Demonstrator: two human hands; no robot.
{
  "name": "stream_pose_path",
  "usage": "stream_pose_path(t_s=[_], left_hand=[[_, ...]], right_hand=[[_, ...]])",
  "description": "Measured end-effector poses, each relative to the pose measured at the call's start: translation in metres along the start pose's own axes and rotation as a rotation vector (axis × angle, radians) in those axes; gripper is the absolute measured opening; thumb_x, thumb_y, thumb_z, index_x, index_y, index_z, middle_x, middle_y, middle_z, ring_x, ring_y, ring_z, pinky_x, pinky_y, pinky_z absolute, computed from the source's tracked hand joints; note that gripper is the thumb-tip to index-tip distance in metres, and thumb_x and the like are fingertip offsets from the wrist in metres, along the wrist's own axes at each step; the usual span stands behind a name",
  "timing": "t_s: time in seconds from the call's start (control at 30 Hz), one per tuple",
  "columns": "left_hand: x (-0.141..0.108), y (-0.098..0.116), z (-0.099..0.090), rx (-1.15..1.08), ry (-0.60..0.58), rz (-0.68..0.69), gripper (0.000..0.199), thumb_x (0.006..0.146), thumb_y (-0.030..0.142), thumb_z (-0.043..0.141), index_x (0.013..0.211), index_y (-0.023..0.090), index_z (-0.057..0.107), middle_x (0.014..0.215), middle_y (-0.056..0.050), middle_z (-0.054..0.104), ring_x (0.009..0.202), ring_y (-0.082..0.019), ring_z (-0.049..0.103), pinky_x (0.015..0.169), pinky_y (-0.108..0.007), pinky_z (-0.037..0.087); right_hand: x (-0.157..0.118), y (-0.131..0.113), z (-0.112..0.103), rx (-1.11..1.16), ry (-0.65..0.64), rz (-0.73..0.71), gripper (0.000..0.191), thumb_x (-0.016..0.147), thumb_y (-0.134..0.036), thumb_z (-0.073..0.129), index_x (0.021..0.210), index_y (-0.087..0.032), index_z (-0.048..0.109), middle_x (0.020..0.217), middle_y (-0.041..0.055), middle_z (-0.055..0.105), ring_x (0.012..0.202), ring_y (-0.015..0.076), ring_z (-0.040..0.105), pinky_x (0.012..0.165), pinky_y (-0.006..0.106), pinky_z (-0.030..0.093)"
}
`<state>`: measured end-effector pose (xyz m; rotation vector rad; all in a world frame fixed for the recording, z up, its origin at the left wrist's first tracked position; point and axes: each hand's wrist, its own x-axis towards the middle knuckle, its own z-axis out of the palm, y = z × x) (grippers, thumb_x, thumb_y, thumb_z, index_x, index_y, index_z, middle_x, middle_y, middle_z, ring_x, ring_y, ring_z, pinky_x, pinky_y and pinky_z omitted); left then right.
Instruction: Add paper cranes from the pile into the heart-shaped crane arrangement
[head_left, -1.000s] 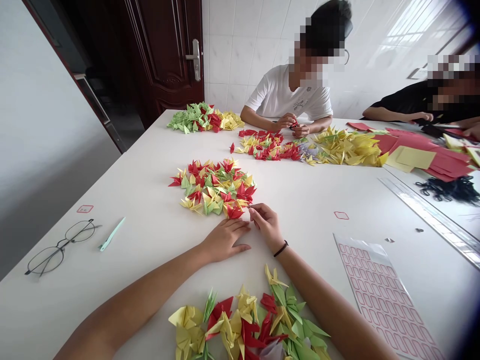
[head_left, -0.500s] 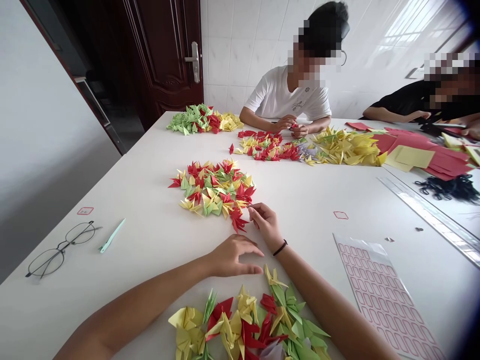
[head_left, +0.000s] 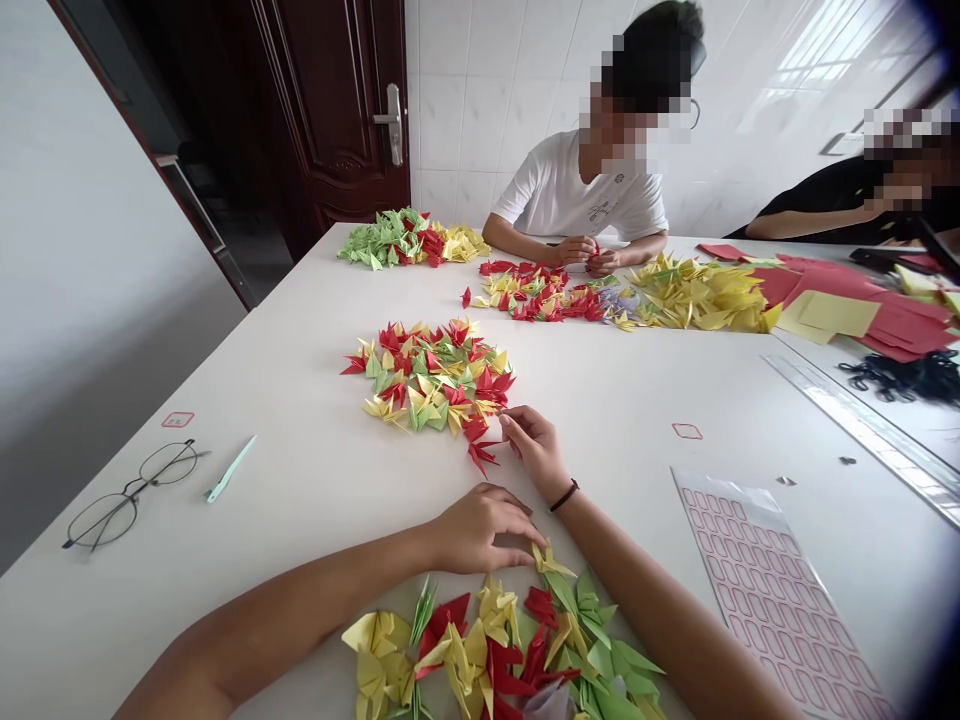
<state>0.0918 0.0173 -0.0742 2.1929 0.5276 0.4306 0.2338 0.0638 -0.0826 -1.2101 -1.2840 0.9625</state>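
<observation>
My right hand (head_left: 534, 450) has thumb and forefinger pinched together at the near right edge of a heap of folded paper cranes (head_left: 431, 385). Right beside those fingertips lies a red paper crane (head_left: 482, 456); what sits in the pinch, if anything, is hidden. My left hand (head_left: 487, 528) is open, palm down, thumb and fingers apart. Its fingertips reach a yellow paper crane (head_left: 553, 562) at the far end of a nearer pile of cranes (head_left: 480, 655) in yellow, red and green, which lies between my forearms.
Eyeglasses (head_left: 135, 490) and a mint-green stick-like tool (head_left: 231, 468) lie left. At right are a label sheet (head_left: 780, 590) and a clear ruler (head_left: 862, 440). Across the table (head_left: 300, 360), a person in white (head_left: 581, 190) handles something red behind more cranes (head_left: 540, 292); another person sits far right.
My left hand has moved toward me and right, onto the yellow crane. The red crane beside my right fingertips has shifted slightly nearer. My right hand stays almost in place.
</observation>
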Motion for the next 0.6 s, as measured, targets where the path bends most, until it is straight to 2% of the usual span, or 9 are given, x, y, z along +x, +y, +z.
stream_pose_path(t_s=[0.13, 0.23, 0.47, 0.6], left_hand=[[0.0005, -0.0013, -0.0004, -0.078, 0.097, -0.055, 0.016, 0.076, 0.024, 0.059, 0.09, 0.022, 0.065, 0.086, -0.002, 0.067, 0.084, -0.015, 0.058, 0.085, -0.029, 0.041], [0.0004, -0.0011, -0.0014, -0.098, 0.131, -0.086, 0.014, 0.077, 0.021, 0.056, 0.086, 0.02, 0.066, 0.08, -0.002, 0.065, 0.079, -0.014, 0.057, 0.076, -0.026, 0.044], [-0.0011, -0.0008, -0.0024, 0.046, 0.061, 0.042, 0.021, 0.076, 0.027, 0.059, 0.095, 0.02, 0.063, 0.09, -0.003, 0.064, 0.088, -0.015, 0.054, 0.086, -0.028, 0.038], [-0.0017, -0.0043, 0.0009, 0.122, 0.058, 0.091, 0.016, 0.077, 0.025, 0.057, 0.089, 0.019, 0.066, 0.091, -0.004, 0.064, 0.09, -0.016, 0.052, 0.087, -0.027, 0.037]], right_hand=[[-0.0001, 0.0001, 0.0004, -0.01, -0.004, -0.016, 0.03, 0.073, -0.047, 0.056, 0.074, -0.017, 0.056, 0.055, -0.0029, 0.046, 0.046, 0.0073, 0.035, 0.041, 0.021, 0.028], [-0.0004, 0.0004, 0.0005, -0.01, -0.007, -0.02, 0.029, 0.074, -0.045, 0.056, 0.075, -0.017, 0.056, 0.056, -0.0026, 0.046, 0.046, 0.0071, 0.035, 0.042, 0.021, 0.028], [-0.0008, -0.0028, 0.0007, -0.02, -0.003, -0.011, 0.029, 0.074, -0.046, 0.056, 0.074, -0.017, 0.055, 0.056, -0.0026, 0.046, 0.046, 0.0072, 0.035, 0.042, 0.021, 0.028], [-0.0025, -0.0035, 0.002, -0.003, 0.002, -0.004, 0.03, 0.073, -0.046, 0.056, 0.074, -0.016, 0.055, 0.057, -0.0026, 0.046, 0.047, 0.007, 0.034, 0.042, 0.022, 0.028]])
